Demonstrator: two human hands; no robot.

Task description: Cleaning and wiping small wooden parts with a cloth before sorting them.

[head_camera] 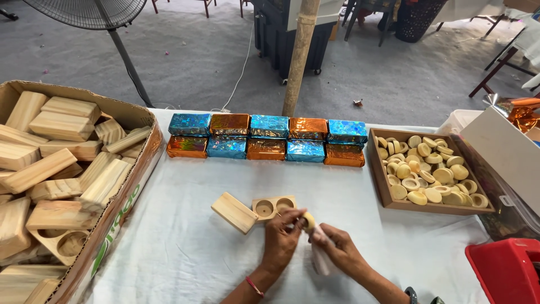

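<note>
My left hand (281, 239) and my right hand (336, 250) meet over the white tablecloth (185, 247) and together pinch a small round cream-coloured puck (309, 219). A piece of white paper or cloth (320, 260) lies under my right hand. Just beyond my fingers lies an open wooden box base (273, 207) with two round hollows. One hollow looks filled by a puck, the other looks bare. Its flat wooden lid (234, 212) rests tilted at the left of the base.
A cardboard box (121, 222) heaped with wooden blocks fills the left. Two rows of blue and orange foil-wrapped boxes (267, 139) stand at the back. A wooden tray (388, 194) of round pucks is at right, a red container (506, 270) at the bottom right.
</note>
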